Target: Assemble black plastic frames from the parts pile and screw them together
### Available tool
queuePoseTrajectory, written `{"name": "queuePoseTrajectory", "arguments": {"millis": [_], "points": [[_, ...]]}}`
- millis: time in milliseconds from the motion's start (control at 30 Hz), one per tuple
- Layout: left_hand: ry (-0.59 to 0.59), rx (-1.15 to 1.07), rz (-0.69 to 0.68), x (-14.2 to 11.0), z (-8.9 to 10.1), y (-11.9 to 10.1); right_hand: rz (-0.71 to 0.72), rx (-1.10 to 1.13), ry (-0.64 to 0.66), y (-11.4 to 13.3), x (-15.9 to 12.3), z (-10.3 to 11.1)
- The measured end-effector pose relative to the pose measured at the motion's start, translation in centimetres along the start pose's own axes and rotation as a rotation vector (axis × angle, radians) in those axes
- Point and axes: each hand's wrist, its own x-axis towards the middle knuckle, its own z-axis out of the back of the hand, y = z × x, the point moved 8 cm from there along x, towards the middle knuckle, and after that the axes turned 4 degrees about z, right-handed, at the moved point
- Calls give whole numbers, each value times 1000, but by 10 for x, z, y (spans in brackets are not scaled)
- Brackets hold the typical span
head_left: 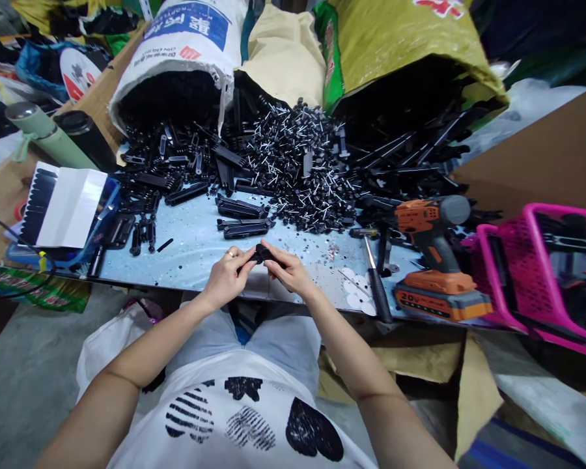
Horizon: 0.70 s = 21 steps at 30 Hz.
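Observation:
A small black part is pinched between my two hands above the front edge of the light blue table. My left hand grips its left side with thumb and fingers, and my right hand holds its right side. The fingers hide much of the part, so its exact kind is unclear. Just beyond my hands, black folded pieces lie on the table. Behind them rises a heap of black parts with shiny metal pins.
A white sack, a beige sack and a yellow sack open towards me. At right are a hammer, an orange cordless drill and a pink basket. A blue tray and green bottle stand left.

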Motion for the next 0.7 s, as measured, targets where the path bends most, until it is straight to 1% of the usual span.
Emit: {"name": "queuePoseTrajectory", "arguments": {"millis": [100, 167, 233, 333, 367, 400, 433, 533, 600, 667, 700], "points": [[-46, 42, -55, -3, 1, -9, 103, -169, 19, 12, 0, 9], [-117, 24, -67, -4, 0, -15, 130, -203, -26, 18, 0, 10], [-218, -10, -71, -4, -1, -21, 137, -198, -99, 22, -2, 6], [-404, -79, -71, -6, 2, -28, 134, -156, -213, 27, -6, -3], [-444, -97, -85, -7, 3, -31, 136, -150, -247, 29, -8, -5], [-455, -111, -112, -7, 3, -33, 142, -151, -280, 31, -11, -6], [-437, -122, -150, -6, 3, -37, 150, -158, -305, 32, -13, -7], [-341, -150, -252, -4, 0, -43, 163, -172, -352, 31, -19, -8], [-344, -166, -249, -3, 1, -42, 148, -169, -369, 28, -20, -8], [-358, -178, -198, 0, 1, -36, 104, -144, -363, 22, -19, -10], [-346, -189, -154, 1, -2, -32, 76, -123, -343, 18, -18, -12]]}}
